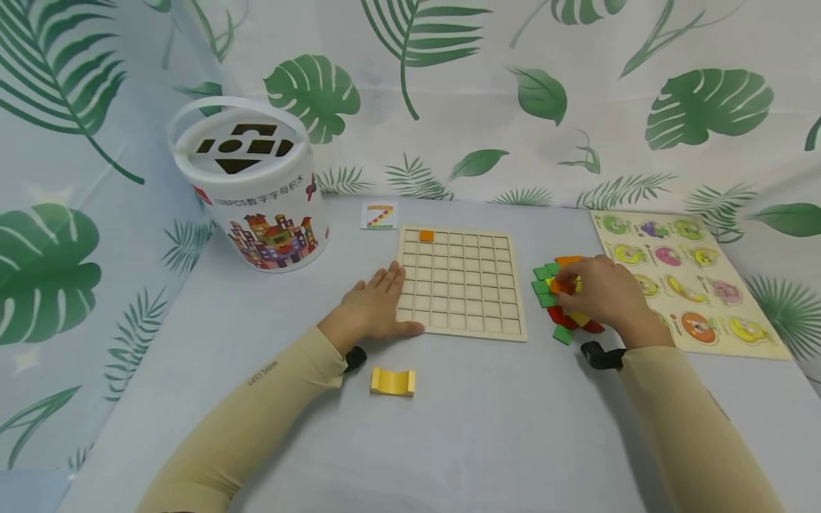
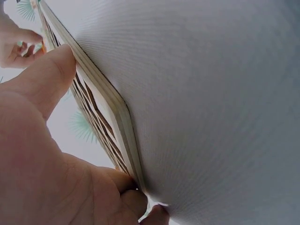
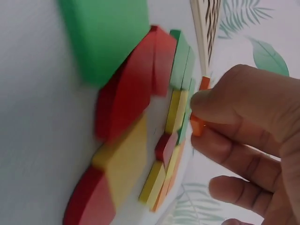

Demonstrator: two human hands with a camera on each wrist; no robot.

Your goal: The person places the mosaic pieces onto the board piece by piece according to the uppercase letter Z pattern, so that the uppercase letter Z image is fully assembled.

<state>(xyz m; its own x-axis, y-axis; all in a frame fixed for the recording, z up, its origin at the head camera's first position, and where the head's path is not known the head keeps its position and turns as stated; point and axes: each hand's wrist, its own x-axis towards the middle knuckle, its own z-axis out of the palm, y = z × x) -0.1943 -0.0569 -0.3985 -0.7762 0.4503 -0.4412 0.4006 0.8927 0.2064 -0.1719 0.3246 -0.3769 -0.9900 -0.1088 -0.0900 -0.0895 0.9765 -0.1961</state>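
A wooden grid board (image 1: 462,285) lies flat on the table, one orange square tile (image 1: 426,236) set in its top row. My left hand (image 1: 375,306) rests at the board's left side, fingers straight along the edge and thumb at the near corner; the left wrist view shows the thumb (image 2: 58,65) against the rim. To the right, my right hand (image 1: 603,292) pinches an orange tile (image 3: 198,123) between thumb and fingertips. It is held just over a pile of green, red, yellow and orange tiles (image 1: 545,285).
A white lidded bucket (image 1: 256,192) of blocks stands at the back left. Beside it lies a small pattern card (image 1: 379,215). A fruit puzzle board (image 1: 725,306) sits at the right, partly behind the right hand. Nearer is a yellow arched block (image 1: 393,382).
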